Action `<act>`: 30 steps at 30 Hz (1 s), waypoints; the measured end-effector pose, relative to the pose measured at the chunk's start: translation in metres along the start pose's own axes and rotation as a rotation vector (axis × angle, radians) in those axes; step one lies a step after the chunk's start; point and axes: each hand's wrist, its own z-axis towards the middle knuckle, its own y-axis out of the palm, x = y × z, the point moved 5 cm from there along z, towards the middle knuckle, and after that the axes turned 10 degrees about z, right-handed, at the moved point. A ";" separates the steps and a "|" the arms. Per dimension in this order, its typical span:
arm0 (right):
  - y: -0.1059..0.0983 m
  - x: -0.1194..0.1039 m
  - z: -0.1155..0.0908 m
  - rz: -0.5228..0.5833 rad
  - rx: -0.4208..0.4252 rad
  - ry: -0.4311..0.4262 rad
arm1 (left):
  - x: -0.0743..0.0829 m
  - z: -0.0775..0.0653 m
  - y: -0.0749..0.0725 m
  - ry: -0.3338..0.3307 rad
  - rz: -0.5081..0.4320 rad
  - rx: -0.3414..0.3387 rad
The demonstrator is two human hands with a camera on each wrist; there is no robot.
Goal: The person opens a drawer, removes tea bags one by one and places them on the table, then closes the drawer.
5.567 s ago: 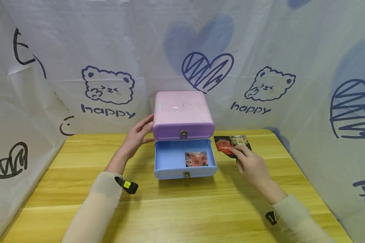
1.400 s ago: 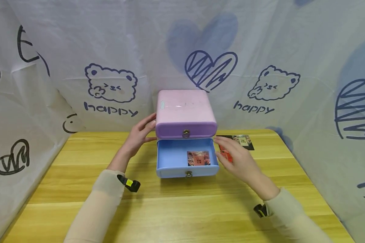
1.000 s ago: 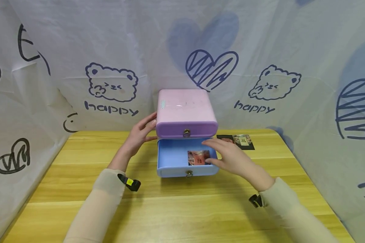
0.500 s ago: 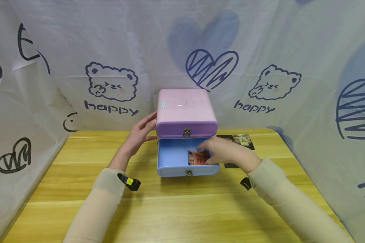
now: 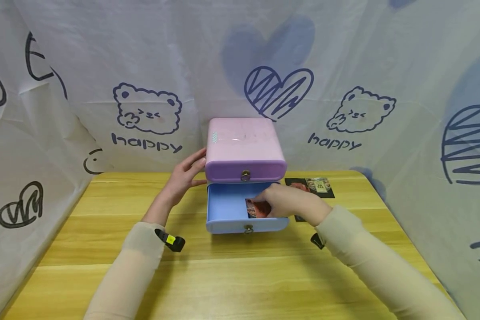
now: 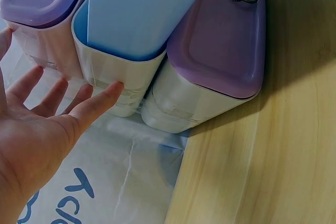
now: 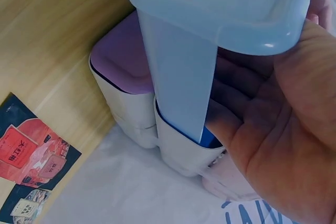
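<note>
A small drawer cabinet (image 5: 244,140) with a pink top stands at the table's back. Its blue drawer (image 5: 226,202) is pulled out, with a printed picture card (image 5: 252,209) lying in its right part. My right hand (image 5: 290,202) reaches over the drawer's right wall, thumb and fingers pinching the card, whose right part they cover. In the right wrist view, the drawer wall hides part of the fingers. My left hand (image 5: 178,182) is at the cabinet's left side, fingers extended and spread, fingertips at the casing (image 6: 115,72).
Dark printed cards with red and cream pack pictures (image 5: 320,184) lie on the wooden table (image 5: 224,275) right of the cabinet. A purple drawer (image 5: 246,171) above the blue one is closed, and another purple drawer (image 6: 220,35) sits below. A patterned white cloth (image 5: 144,44) hangs behind.
Earlier my right hand held a red card over the table at the right. It has since moved left into the blue drawer and closed on the card there. My left hand stays put.
</note>
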 end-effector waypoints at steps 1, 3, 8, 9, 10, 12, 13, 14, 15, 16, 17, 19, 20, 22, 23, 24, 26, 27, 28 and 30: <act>0.001 0.000 0.001 0.000 0.003 -0.006 | 0.000 0.000 0.000 0.000 0.001 0.000; 0.002 0.001 0.004 -0.013 0.011 -0.017 | 0.000 -0.001 0.000 0.001 0.002 0.001; 0.005 0.001 0.008 -0.090 0.034 -0.027 | 0.000 -0.002 -0.001 0.004 -0.003 0.006; 0.006 0.000 0.008 -0.109 0.040 -0.032 | 0.000 -0.002 -0.002 0.004 -0.004 0.007; 0.006 0.000 0.009 -0.123 0.043 -0.033 | 0.000 -0.002 -0.002 0.003 -0.006 0.009; 0.006 -0.002 0.009 -0.152 0.050 -0.041 | 0.000 -0.002 -0.002 0.001 -0.006 0.012; 0.006 -0.003 0.009 -0.169 0.055 -0.048 | 0.000 -0.002 -0.003 0.001 -0.003 0.013; 0.005 -0.005 0.009 -0.183 0.059 -0.053 | 0.000 -0.002 -0.003 0.000 -0.003 0.014; 0.005 -0.006 0.009 -0.198 0.062 -0.058 | 0.000 -0.002 -0.003 -0.001 -0.002 0.014; 0.005 -0.006 0.009 -0.208 0.062 -0.062 | 0.000 -0.003 -0.003 -0.001 -0.002 0.015; 0.005 -0.007 0.009 -0.219 0.066 -0.071 | 0.000 -0.003 -0.003 -0.001 0.000 0.014; 0.004 -0.008 0.009 -0.237 0.073 -0.091 | 0.000 -0.003 -0.004 -0.001 0.000 0.014; 0.005 -0.008 0.010 -0.240 0.073 -0.099 | 0.000 -0.003 -0.004 -0.001 -0.002 0.015; 0.005 -0.008 0.009 -0.230 0.070 -0.112 | 0.000 -0.004 -0.004 -0.002 -0.003 0.015; 0.005 -0.007 0.010 -0.223 0.068 -0.118 | 0.000 -0.004 -0.004 -0.004 -0.004 0.014; 0.005 -0.007 0.010 -0.215 0.061 -0.111 | 0.000 -0.004 -0.004 -0.005 -0.007 0.014; 0.005 -0.005 0.010 -0.200 0.042 -0.092 | 0.000 -0.004 -0.004 -0.005 -0.015 0.010; 0.005 -0.004 0.009 -0.185 0.035 -0.081 | 0.000 -0.003 -0.003 -0.005 -0.017 0.008; 0.005 -0.002 0.009 -0.176 0.031 -0.072 | 0.001 -0.003 -0.003 -0.004 -0.019 0.005; 0.005 0.000 0.008 -0.157 0.040 -0.066 | 0.002 -0.002 -0.001 -0.003 -0.023 0.000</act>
